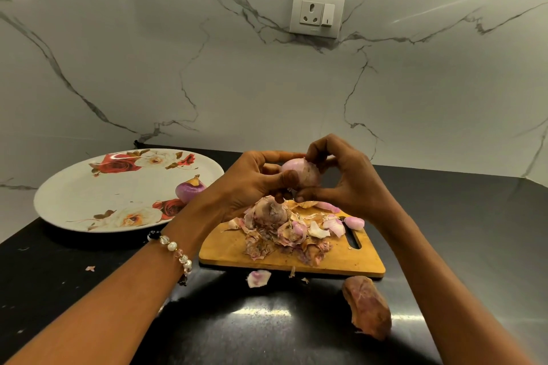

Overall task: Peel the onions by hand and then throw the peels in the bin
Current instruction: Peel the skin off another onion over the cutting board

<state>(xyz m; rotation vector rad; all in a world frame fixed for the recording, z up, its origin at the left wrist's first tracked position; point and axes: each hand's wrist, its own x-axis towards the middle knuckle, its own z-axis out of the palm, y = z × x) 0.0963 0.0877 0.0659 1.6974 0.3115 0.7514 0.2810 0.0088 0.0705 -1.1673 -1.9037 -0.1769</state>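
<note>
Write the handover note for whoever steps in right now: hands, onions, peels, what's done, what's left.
Left hand grips the onion above the cutting board; right hand pinches its skin at the top.
Peeled onion lies on the floral plate.
Peel pile sits on the board; loose peels lie on the counter.
Left: finish this onion, then bin all peels. No bin in view.

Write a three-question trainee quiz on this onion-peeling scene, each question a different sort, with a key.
1. True or false: the onion in the hands hangs over the cutting board.
2. What lies on the flowered plate? A) a knife B) a peeled onion C) nothing
3. Fill in: the bracelet sits on the ___ wrist.

Key
1. True: left hand and right hand both grip it above the peel heap.
2. B
3. left
</note>
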